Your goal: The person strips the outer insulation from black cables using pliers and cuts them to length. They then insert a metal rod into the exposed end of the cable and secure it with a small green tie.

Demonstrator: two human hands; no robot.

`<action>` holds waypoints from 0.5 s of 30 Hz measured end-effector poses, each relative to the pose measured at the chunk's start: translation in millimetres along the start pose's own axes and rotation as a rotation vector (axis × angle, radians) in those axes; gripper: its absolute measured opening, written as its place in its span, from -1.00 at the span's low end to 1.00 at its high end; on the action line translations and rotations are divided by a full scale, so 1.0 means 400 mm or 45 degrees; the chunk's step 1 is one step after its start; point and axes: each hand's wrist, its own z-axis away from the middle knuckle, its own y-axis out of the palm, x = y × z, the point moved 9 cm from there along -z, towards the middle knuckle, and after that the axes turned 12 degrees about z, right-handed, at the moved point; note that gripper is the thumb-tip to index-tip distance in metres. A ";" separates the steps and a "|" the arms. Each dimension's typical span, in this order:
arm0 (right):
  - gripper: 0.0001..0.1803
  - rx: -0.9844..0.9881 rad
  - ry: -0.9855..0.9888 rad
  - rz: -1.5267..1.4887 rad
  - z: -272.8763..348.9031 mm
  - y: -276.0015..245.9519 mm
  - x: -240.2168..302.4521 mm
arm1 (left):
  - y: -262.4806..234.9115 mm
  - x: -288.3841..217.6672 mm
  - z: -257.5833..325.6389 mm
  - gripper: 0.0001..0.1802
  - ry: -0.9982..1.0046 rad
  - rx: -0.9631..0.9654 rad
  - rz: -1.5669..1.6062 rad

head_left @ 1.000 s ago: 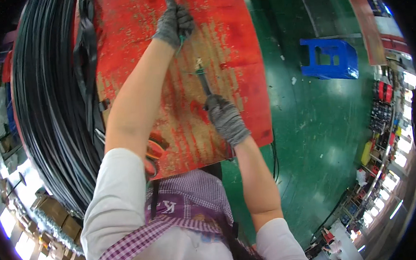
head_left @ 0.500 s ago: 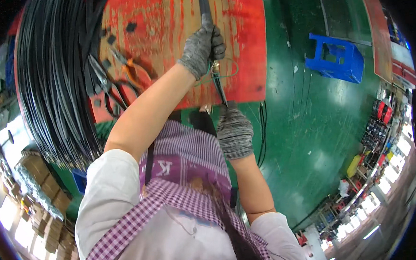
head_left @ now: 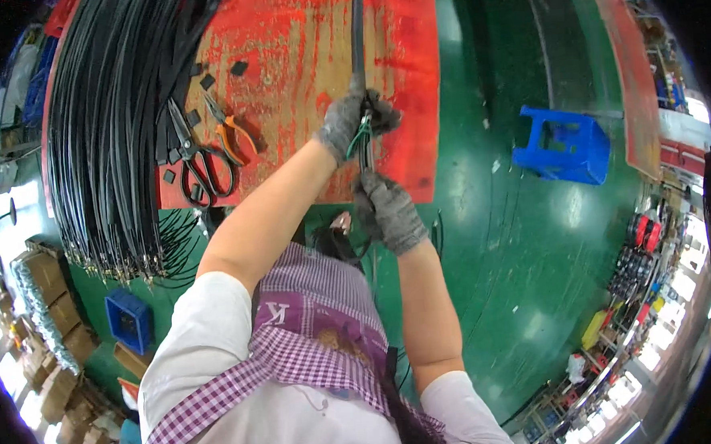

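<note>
A long dark tube (head_left: 359, 37) runs from the far side of the red worn tabletop (head_left: 299, 72) toward me. My gloved left hand (head_left: 346, 126) closes around the tube's near end. A green wire loop (head_left: 358, 139) and a small metal piece show just below these fingers. Thin black cables (head_left: 366, 159) stretch between my hands. Over the table's near edge, my gloved right hand (head_left: 391, 212) pinches these cables. What lies under its fingers is hidden.
A thick bundle of black cables (head_left: 110, 138) with metal ends hangs over the table's left side. Beside it lie black-handled scissors (head_left: 195, 162), orange-handled pliers (head_left: 229, 132) and small black scraps. A blue stool (head_left: 561, 147) stands right; a blue crate (head_left: 129, 321) sits on the floor.
My left hand has moved slightly nearer to me, and its fingers sit looser. My right hand has shifted a little left. The green loop has drawn in closer to the cables.
</note>
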 end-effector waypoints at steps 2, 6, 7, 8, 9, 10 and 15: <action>-0.75 -0.134 0.115 -0.057 -0.016 0.005 -0.015 | -0.050 -0.008 -0.031 -0.57 -0.006 -0.029 -0.094; -0.78 -0.692 -0.522 1.401 -0.032 -0.016 0.057 | -0.058 -0.006 -0.058 -0.60 -0.143 0.136 -0.242; -0.77 -0.637 -0.260 1.390 -0.048 -0.032 0.030 | -0.072 -0.010 -0.068 -0.59 -0.161 0.142 -0.234; -0.76 -0.577 0.000 1.368 -0.053 -0.049 0.008 | -0.084 -0.008 -0.080 -0.59 -0.146 0.107 -0.280; -0.76 -0.505 0.252 1.337 -0.054 -0.052 0.003 | -0.092 -0.013 -0.090 -0.58 -0.124 0.065 -0.327; -0.75 -0.504 0.307 1.359 -0.051 -0.046 0.019 | -0.099 -0.022 -0.097 -0.58 -0.102 0.029 -0.374; -0.73 -0.592 0.281 1.462 -0.048 -0.026 0.045 | -0.059 -0.050 -0.066 -0.62 -0.149 -0.140 -0.356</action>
